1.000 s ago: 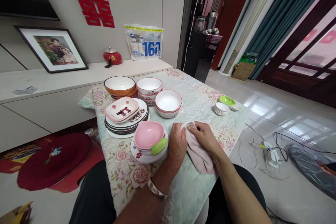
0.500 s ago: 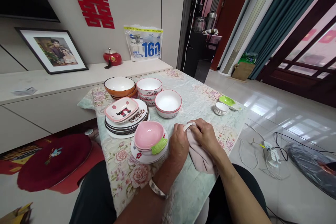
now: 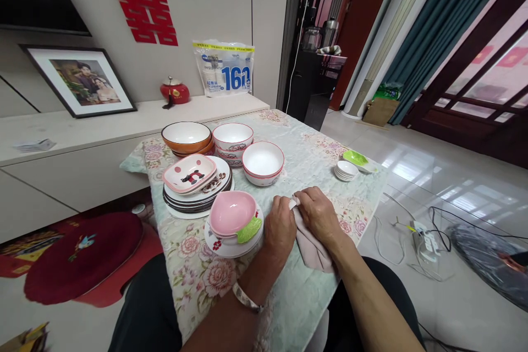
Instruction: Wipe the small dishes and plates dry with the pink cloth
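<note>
Here, at the left of the frame's middle, a stack of plates (image 3: 198, 198) sits behind a pink bowl (image 3: 232, 212) — neither is touched. Just right of the bowl, the left hand (image 3: 280, 227) is closed on a small white dish (image 3: 293, 201), mostly hidden. The right hand (image 3: 318, 213) pinches a pink cloth (image 3: 310, 245) against it. This looks like wiping in progress — next, likely turning the dish to reach its unwiped side.
</note>
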`<state>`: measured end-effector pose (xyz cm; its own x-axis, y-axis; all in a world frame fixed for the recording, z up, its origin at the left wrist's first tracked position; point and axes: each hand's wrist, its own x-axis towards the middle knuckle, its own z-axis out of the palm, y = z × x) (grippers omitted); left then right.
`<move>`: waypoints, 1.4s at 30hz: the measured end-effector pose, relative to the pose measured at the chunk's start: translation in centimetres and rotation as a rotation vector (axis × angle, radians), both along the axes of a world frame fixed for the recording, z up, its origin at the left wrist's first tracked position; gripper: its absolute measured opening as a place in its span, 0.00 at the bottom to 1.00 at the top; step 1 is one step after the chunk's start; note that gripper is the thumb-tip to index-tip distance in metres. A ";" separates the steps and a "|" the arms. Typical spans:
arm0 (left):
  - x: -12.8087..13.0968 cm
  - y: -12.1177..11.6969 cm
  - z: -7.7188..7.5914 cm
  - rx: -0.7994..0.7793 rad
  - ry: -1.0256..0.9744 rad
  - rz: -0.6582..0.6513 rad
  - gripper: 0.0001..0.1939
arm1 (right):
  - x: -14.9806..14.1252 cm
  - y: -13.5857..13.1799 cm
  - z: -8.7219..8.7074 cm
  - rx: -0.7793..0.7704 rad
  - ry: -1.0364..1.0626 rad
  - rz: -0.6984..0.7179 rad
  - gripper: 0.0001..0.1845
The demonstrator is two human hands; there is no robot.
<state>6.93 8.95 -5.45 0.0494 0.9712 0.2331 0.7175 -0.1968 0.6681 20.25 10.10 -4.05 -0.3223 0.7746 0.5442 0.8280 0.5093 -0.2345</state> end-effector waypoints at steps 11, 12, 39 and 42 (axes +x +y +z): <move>0.2 0.8 -0.9 0.009 -0.280 0.136 0.09 | -0.8 1.0 -0.3 -0.563 0.548 -0.027 0.15; 0.2 0.7 -1.0 0.000 -0.301 0.137 0.08 | -0.9 1.0 -0.3 -0.588 0.558 -0.022 0.15; 0.2 1.0 -1.0 -0.153 -0.588 0.255 0.06 | 0.7 0.1 1.4 -0.830 0.539 0.180 0.17; 0.4 1.4 -1.5 -0.244 -0.902 0.213 0.09 | 1.7 -0.1 2.0 -0.838 0.633 0.140 0.17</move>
<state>7.31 10.37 -6.99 -0.2335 0.9657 -0.1131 -0.0831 0.0961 0.9919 21.97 9.97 -2.08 -0.2826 0.9581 -0.0469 0.3782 0.0663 -0.9234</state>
